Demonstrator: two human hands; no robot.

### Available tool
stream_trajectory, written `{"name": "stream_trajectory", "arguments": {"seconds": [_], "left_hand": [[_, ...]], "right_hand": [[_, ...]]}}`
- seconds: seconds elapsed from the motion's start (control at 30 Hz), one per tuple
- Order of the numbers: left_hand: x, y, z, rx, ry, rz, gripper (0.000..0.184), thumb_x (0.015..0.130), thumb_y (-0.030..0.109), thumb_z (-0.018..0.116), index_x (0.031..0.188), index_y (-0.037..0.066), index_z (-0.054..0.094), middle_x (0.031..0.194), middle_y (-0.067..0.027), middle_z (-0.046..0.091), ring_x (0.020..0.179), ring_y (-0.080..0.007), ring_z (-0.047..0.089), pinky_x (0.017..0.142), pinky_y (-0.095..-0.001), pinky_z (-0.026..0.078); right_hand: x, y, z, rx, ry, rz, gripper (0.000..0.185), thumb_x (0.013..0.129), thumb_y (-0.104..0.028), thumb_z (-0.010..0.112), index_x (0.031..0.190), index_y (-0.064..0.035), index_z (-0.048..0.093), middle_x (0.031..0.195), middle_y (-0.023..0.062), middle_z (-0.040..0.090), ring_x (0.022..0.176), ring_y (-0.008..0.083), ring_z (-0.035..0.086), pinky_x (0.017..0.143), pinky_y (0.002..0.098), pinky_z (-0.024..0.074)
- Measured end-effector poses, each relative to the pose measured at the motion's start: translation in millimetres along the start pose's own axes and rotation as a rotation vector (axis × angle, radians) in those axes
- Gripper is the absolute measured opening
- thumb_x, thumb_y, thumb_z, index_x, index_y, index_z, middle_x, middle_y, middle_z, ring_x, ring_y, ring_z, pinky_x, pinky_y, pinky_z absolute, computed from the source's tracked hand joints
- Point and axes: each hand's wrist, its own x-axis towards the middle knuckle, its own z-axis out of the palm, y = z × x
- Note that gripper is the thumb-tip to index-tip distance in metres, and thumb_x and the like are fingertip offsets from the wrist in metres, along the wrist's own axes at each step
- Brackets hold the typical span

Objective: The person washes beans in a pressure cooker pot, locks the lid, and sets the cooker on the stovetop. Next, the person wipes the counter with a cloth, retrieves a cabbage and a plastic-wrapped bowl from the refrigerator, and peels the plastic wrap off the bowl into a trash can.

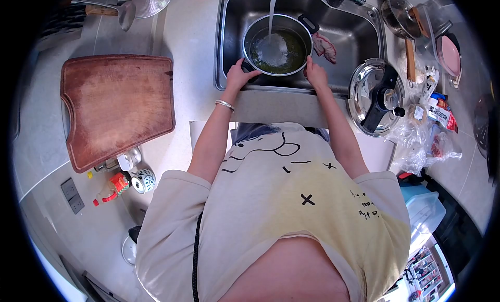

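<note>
Holding two-handled pot [290, 23] under running water [271, 15]
Curled partway on handle [252, 78] with left hand [239, 77], on rim [311, 47] with right hand [316, 74]; lettered "is the" on shirt [312, 177].

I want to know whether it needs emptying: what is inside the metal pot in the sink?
The metal pot holds greenish liquid, frothy white where a stream of water falls in. Its bottom is covered, so anything there cannot be seen.
</note>
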Motion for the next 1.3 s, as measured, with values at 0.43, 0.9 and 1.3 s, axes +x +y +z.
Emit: {"name": "stream_trajectory", "arguments": {"seconds": [0.43,0.9,1.3], "left_hand": [[-1.2,2.7,-1.7,0.016,-0.008,0.0,0.091,0.053,0.051,0.074,0.123,0.002,0.042,0.11,-0.0186,0.055,0.1,-0.0272,0.055,0.086,-0.0334,0.042],[-0.4,1.3,-0.5,0.006,-0.003,0.006,0.091,0.054,0.051,0.074,0.123,0.002,0.042,0.109,-0.0188,0.056,0.098,-0.0276,0.056,0.085,-0.0335,0.043],[-1.5,3.3,-1.7,0.003,-0.009,-0.005,0.09,0.053,0.052,0.074,0.123,0.004,0.043,0.11,-0.0182,0.056,0.099,-0.0277,0.055,0.085,-0.0339,0.043]], "right_hand": [[2.2,2.0,2.4,0.005,0.001,0.0,0.07,0.088,-0.051,0.014,0.059,-0.0098,0.062,0.065,0.0102,0.062,0.076,0.0325,0.06,0.078,0.0415,0.0434],[3.0,2.6,3.4,0.015,-0.003,0.006,0.07,0.088,-0.052,0.013,0.061,-0.01,0.063,0.065,0.0087,0.062,0.076,0.0312,0.06,0.077,0.0412,0.0436],[2.0,2.0,2.0,0.01,-0.005,-0.01,0.07,0.088,-0.051,0.013,0.059,-0.0106,0.062,0.064,0.0086,0.062,0.075,0.0317,0.06,0.077,0.0419,0.0435]]}}
